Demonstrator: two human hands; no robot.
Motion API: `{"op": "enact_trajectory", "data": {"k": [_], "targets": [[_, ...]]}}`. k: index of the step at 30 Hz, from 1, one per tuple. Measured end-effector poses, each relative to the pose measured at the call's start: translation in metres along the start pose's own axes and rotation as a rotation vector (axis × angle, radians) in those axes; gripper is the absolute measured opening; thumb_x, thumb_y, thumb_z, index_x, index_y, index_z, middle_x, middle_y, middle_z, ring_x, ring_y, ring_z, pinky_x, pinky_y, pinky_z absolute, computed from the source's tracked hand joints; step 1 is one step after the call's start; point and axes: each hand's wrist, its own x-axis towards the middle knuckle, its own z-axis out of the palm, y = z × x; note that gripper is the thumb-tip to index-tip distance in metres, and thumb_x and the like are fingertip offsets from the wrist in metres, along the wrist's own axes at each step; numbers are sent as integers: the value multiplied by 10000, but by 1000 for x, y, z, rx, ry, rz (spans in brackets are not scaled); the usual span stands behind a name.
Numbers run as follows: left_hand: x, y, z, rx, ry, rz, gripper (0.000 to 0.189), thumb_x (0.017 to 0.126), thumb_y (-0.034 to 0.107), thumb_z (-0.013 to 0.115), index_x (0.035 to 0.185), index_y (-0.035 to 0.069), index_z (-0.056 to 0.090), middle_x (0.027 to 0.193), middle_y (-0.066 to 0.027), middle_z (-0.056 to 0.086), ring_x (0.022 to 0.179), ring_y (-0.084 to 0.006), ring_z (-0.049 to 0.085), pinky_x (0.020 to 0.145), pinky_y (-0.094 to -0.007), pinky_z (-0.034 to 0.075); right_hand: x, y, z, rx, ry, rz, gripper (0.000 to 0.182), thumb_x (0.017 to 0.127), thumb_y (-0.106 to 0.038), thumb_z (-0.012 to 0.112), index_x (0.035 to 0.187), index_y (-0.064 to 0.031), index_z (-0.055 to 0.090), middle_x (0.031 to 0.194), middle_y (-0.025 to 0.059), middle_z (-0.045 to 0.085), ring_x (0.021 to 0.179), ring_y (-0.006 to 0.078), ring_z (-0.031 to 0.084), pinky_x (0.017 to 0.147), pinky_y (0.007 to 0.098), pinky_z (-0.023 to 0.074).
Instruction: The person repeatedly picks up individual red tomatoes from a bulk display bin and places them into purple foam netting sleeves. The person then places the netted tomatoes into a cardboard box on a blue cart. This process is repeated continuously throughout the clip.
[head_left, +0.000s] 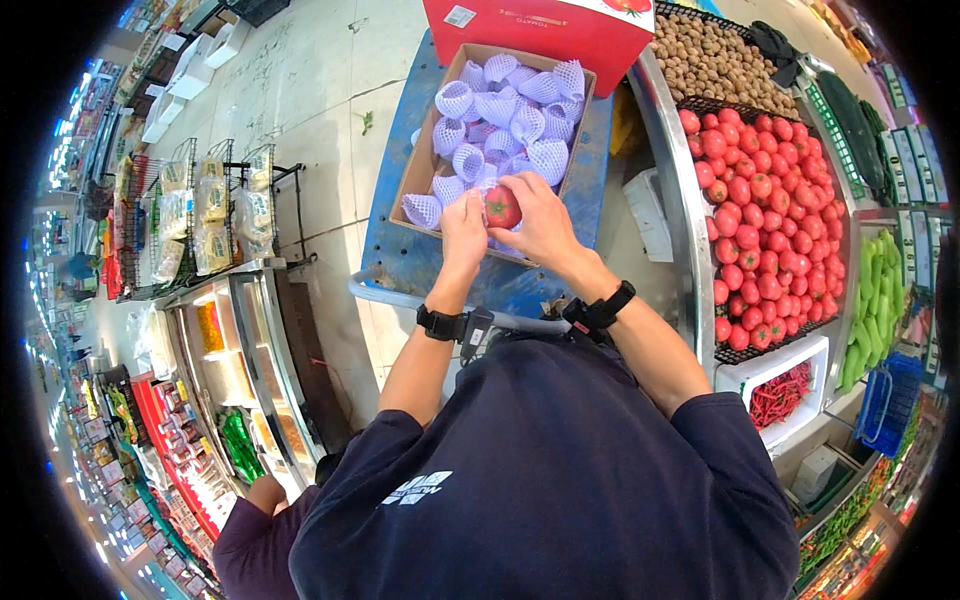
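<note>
A red tomato (502, 208) is between my two hands, above the near edge of an open cardboard box (405, 191). My right hand (541, 219) curls its fingers and thumb around the tomato. My left hand (465, 226) pinches a pale foam net sleeve (484, 180) at the tomato's left side; how far the sleeve covers the fruit is hard to tell. Many lilac foam net sleeves (496, 109) fill the box, some standing with open mouths. Reddish fruit shows through a few of them. The box rests on a blue platform cart (397, 161).
Behind the box stands a red tomato carton (540, 34). On the right, a metal-edged stand (686, 225) holds heaped tomatoes (772, 217), walnuts (712, 60) and a foam box of red chillies (780, 396). The cart's handle (390, 294) curves close before me. Another person's arm (266, 496) is at lower left.
</note>
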Motion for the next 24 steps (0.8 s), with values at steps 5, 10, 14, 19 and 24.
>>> {"op": "enact_trajectory", "data": {"k": [5, 10, 14, 19, 24], "targets": [[-3, -1, 7, -30, 25, 51, 343, 992, 203, 436, 746, -8, 548, 622, 1, 465, 607, -81, 383, 525, -294, 335, -2, 1, 0, 45, -23, 74, 645, 611, -246, 821, 1148, -24, 541, 1021, 148, 583, 940, 332, 594, 815, 402, 494], [-8, 10, 14, -238, 71, -21, 322, 998, 171, 428, 753, 3, 552, 649, 37, 458, 608, -49, 346, 509, -249, 293, -14, 34, -15, 380, 18, 327, 525, 688, -296, 823, 1065, -9, 596, 954, 123, 666, 871, 220, 651, 795, 323, 510], [16, -38, -6, -359, 101, -173, 290, 989, 186, 434, 1118, -31, 575, 939, -75, 600, 757, -125, 549, 652, -276, 491, -44, 82, -37, 755, 123, 708, 511, 746, -268, 785, 1110, 9, 559, 899, 88, 646, 728, 159, 630, 635, 275, 510], [73, -110, -20, -257, 197, -261, 596, 944, 278, 510, 1424, 28, 262, 1374, -201, 376, 1171, -298, 469, 818, -404, 516, -95, 115, -77, 686, 282, 993, 495, 794, -253, 749, 1142, 14, 518, 848, 71, 629, 620, 125, 607, 515, 237, 469], [74, -111, -9, -276, 215, -474, 494, 893, 284, 556, 1282, 34, 383, 1187, -154, 491, 957, -293, 544, 713, -395, 504, -164, 155, -142, 756, 519, 1101, 466, 797, -261, 747, 1128, -14, 534, 858, 56, 624, 633, 132, 608, 537, 259, 472]]}}
